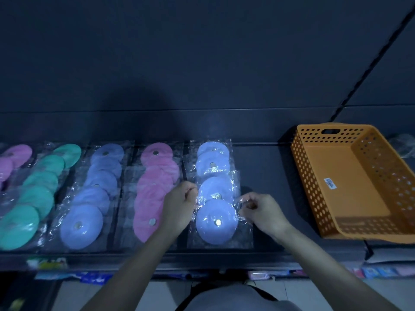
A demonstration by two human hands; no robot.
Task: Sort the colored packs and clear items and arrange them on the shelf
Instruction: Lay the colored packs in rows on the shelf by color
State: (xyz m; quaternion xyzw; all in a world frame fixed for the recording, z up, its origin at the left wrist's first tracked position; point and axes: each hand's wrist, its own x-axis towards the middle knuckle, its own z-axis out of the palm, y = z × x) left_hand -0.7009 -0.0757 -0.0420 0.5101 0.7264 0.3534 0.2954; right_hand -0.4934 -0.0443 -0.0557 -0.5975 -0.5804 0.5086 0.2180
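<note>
Light: dim, bluish; fine detail poor throughout.

Hidden / unclear:
- Far-left lilac-pink packs (15, 156) are cut off by the frame edge; count unknown.
- Packs in each row overlap, so only the front disc of each shows whole.
- The sticker (330, 183) on the floor of the orange basket (303, 176) is unreadable.
- A crumpled clear item (402, 144) lies behind the basket at the right edge. It is partly out of frame and cannot be identified.
- Goods on the lower level (94, 277) under the shelf lip are blurred; only bright wrappers can be made out.

Hands:
- Left grip (179, 203): fingers curled, pinching the left edge of the clear wrapper of the front light-blue pack (216, 221).
- Right grip (261, 211): thumb and fingers pinching the same wrapper's right edge.
- The pack lies at the near end of the light-blue row (213, 162), overlapping the pack behind it. Whether it rests fully on the shelf is unclear.

Surface:
- Dark grey shelf (265, 167) with a dark back panel (202, 63).
- Rows run front to back. Left to right after the lilac-pink packs: teal row (33, 194), periwinkle row (89, 209), pink row (155, 180), light-blue row.
- The perforated basket sits right of the light-blue row, apart from it, with bare shelf between.
</note>
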